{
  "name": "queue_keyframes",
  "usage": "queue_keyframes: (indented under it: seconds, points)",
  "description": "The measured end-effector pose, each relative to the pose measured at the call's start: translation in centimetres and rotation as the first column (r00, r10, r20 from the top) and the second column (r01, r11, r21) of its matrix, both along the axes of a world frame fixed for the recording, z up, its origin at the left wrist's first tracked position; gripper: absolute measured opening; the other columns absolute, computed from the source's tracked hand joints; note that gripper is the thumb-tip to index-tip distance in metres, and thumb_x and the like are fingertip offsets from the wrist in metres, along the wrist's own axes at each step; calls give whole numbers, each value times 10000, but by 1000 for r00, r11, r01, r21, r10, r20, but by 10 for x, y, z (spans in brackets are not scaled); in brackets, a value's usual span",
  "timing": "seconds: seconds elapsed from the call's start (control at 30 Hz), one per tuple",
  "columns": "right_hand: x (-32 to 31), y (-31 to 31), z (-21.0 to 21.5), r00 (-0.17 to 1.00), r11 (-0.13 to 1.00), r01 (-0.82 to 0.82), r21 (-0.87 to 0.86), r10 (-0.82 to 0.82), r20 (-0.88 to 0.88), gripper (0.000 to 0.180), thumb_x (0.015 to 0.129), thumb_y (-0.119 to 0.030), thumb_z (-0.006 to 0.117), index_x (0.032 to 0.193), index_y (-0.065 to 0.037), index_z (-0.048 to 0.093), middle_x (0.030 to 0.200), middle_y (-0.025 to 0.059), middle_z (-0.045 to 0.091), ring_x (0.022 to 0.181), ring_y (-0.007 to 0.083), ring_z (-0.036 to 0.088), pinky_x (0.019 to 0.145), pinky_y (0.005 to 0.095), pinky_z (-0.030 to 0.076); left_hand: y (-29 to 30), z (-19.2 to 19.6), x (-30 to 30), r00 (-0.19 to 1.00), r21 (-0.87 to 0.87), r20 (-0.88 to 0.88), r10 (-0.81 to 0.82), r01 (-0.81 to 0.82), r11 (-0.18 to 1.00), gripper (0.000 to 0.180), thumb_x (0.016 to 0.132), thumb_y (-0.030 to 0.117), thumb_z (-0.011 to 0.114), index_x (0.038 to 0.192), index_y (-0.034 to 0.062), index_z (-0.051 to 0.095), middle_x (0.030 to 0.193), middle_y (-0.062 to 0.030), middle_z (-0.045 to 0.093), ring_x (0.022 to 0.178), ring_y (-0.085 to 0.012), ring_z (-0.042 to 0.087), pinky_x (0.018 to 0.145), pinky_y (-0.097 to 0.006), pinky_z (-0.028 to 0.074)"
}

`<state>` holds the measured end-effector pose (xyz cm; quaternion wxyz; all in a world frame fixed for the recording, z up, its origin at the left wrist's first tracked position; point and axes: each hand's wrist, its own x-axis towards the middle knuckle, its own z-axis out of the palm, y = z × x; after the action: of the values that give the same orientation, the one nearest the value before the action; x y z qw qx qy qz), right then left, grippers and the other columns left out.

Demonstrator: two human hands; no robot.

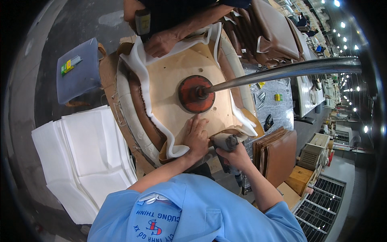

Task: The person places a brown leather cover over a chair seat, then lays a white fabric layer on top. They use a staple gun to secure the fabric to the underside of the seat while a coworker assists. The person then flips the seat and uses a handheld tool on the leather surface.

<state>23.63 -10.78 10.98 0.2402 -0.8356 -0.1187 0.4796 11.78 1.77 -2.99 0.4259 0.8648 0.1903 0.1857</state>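
Through the head camera, I judged the relation that mattered to be between the grey-and-dark handheld power tool point(224, 141) and the near edge of the pale, roughly square plywood panel point(167, 90). My right grip point(238, 156) was wrapped closed around that tool's handle, just beside the panel's near right corner. The panel therefore lay ahead and to the left of it. The handle ran back toward the body, while the tool's blunt head lay roughly crosswise at the edge. I could not tell whether its nose touched anything.

My left grip point(196, 137) held nothing: it rested spread on the near part of the wood, fingertips just short of the round red-and-black press disc point(192, 101) on the panel's middle. Of the two, the right was nearer the corner and the left nearer the disc.

The panel showed no clear long axis. Thick white padding point(144, 86) bordered its left side, with a brown leather-like cover point(142, 107) outside that; a tan fold point(241, 130) stood just beyond the tool's head. Across the panel, well apart from mine, a co-worker's hand point(162, 43) pressed near the far left corner.
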Motion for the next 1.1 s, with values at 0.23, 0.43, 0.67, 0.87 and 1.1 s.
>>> queue_keyframes:
  seconds: [0.23, 0.43, 0.67, 0.87, 1.1]
  points:
    - [-3, 15, 8, 998, 999, -12, 30, 10, 63, 350, 959, -183, 842, 1241, -8, 733, 872, 58, 741, 633, 135, 678, 577, 327, 554, 7, -4, 2, 999, 1, 9, -40, 40, 999, 134, 847, 107, 819, 859, -3, 743, 1607, -222, 532, 1621, -504, 302, 1329, -665, 197]
    - [-4, -3, 8, 999, 999, 25, 27, -26, 37, 351, 961, -185, 837, 1246, -9, 732, 850, 48, 725, 618, 134, 668, 568, 322, 544, 8, 1, -5, 997, -11, 75, 18, -17, 1000, 146, 807, 82, 793, 727, -10, 712, 1578, -250, 573, 1598, -544, 328, 1311, -668, 232]
    - [-10, 0, 6, 1000, 1000, 16, 16, -16, -16, 368, 959, -197, 842, 1256, -15, 725, 836, 43, 713, 607, 129, 663, 564, 317, 539, 1, -8, -1, 985, 12, 127, 120, -122, 992, 117, 796, 42, 739, 707, -22, 699, 1527, -226, 629, 1570, -521, 400, 1301, -655, 258]
    - [-15, 10, 2, 999, 1000, -22, -21, 23, 28, 365, 963, -197, 839, 1259, -17, 723, 841, 47, 727, 600, 133, 659, 564, 318, 537, -1, -8, -4, 989, -3, 98, 109, -109, 994, 109, 809, 51, 761, 744, -18, 707, 1529, -223, 622, 1585, -505, 386, 1300, -652, 262]
    - [-11, 12, 1, 997, 999, -36, 26, 34, 65, 348, 969, -221, 839, 1218, 0, 734, 807, 44, 721, 590, 141, 652, 562, 330, 527, 11, 15, -20, 998, -25, -69, -5, 3, 1000, 183, 883, 92, 783, 1049, 19, 760, 1687, -227, 424, 1632, -529, 258, 1312, -687, 218]
